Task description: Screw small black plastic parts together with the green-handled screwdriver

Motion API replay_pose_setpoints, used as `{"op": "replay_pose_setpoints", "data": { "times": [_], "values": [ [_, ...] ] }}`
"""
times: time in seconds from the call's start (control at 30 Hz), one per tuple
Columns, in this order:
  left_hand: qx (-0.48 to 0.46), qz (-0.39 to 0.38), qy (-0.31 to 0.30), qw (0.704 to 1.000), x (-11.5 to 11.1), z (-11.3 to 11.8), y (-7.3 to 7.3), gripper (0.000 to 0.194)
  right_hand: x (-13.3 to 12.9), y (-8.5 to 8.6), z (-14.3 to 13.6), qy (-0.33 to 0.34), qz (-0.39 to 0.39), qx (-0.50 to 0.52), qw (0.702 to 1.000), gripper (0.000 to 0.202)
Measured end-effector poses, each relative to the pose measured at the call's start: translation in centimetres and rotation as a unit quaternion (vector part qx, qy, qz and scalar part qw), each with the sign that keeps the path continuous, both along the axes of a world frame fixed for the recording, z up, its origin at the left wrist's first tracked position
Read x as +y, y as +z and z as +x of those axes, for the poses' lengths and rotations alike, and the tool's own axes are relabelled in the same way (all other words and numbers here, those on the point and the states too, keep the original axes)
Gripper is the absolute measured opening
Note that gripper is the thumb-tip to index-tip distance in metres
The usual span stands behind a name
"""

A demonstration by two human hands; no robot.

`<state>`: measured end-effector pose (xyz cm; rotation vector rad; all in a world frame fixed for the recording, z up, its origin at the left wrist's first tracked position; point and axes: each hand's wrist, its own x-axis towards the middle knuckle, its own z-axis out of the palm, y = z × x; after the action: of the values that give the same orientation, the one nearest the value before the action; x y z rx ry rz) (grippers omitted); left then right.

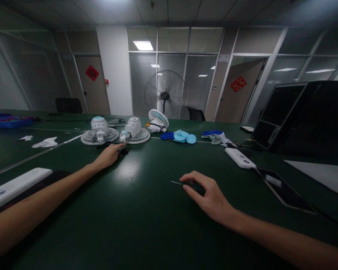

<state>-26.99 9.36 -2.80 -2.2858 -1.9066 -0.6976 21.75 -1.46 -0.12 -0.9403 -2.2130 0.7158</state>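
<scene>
My right hand [205,191] is closed round a small dark screwdriver [195,187], its thin metal shaft pointing left just above or on the green table [146,225]. My left hand [109,154] reaches forward to the near side of two white fan heads, fingers extended at a dark object [123,152] beside it; whether it grips anything is hidden. The left fan head [100,135] and the middle fan head [134,131] lie grille-down. A third fan head [158,120] sits tilted behind them.
Light-blue fan blades [184,137] and blue-white gloves [215,137] lie further back. On the right are a white power bank [240,158], a phone [284,189] and a black computer case [307,116]. A white box [19,187] lies left, with a blue tray [9,122] beyond.
</scene>
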Motion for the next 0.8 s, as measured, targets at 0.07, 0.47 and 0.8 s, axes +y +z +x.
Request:
{"op": "replay_pose_setpoints", "data": {
  "times": [0.07,0.47,0.8],
  "values": [
    [-0.007,-0.019,-0.012,1.000,0.4,-0.4,-0.1,0.054,0.0,-0.1,0.0,0.000,0.002,0.002,1.000,0.022],
    [-0.025,0.028,0.036,0.999,0.7,-1.1,-0.5,0.037,-0.1,0.1,-0.1,0.002,0.006,-0.003,1.000,0.019],
    [-0.065,0.052,0.082,0.993,-0.1,0.1,-0.1,0.028,0.0,0.1,0.0,0.004,0.003,-0.008,1.000,0.021]
  ]
}}
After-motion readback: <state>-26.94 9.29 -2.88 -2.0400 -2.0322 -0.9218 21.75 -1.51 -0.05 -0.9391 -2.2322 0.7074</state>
